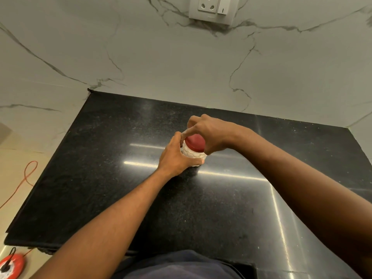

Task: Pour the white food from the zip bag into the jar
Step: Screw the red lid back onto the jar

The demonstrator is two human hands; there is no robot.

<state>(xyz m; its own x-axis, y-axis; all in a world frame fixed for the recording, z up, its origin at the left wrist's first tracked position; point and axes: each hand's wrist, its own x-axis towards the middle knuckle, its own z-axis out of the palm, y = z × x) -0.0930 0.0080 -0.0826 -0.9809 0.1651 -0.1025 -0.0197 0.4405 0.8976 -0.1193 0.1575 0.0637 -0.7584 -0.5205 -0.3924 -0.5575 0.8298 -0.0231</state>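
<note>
Jar [193, 156] upright mid-counter [112, 178], my left hand [177, 157] wrapped round its body, right hand [210, 130] curled on the red lid [194, 142] — lid step, probably unscrewing before the pour; next needs a firm twist, jar held planted — bag not in view.

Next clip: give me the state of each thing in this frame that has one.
jar: upright on the counter, lid on.
red lid: seated on the jar, not off yet.
left hand: grips the jar's body.
right hand: curled round the red lid.
wall socket: nothing plugged in.
zip bag: not in view.
</note>
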